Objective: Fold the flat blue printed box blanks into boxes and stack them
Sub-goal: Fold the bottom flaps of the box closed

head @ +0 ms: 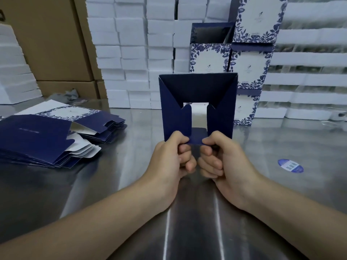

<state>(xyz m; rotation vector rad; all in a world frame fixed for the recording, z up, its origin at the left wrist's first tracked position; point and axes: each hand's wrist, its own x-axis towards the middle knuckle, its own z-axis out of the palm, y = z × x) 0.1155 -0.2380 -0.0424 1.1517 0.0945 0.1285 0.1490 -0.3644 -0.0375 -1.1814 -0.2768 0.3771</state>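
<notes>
I am holding the half-folded box (199, 87) up off the steel table (131, 166), just above and ahead of both hands, with its open bottom turned toward me. My left hand (174, 154) is gripping the near left corner, thumb pressing on the left side flap (176, 117) and fingers curling tightly underneath. My right hand (221, 156) is mirroring it on the right side flap (219, 117). Between my thumbs I am pinching the small tuck tab (197, 136), one thumb at each end. I am judging it not yet locked in, since a square gap is showing in the middle of the bottom.

I am reckoning this card to be light and thin, stiff across its panels but willing at the creases. The printed face looks smooth and may be slippery, so I am taking hold close to the edges and fold lines, where a pinch has most control. Squeezing mid-panel would probably dent or crease it, and forcing the tab could tear or buckle it.

The pile of flat blanks (47, 141) is lying well off to the left of my left hand. The finished boxes (249, 68) are standing stacked beyond my right hand.
</notes>
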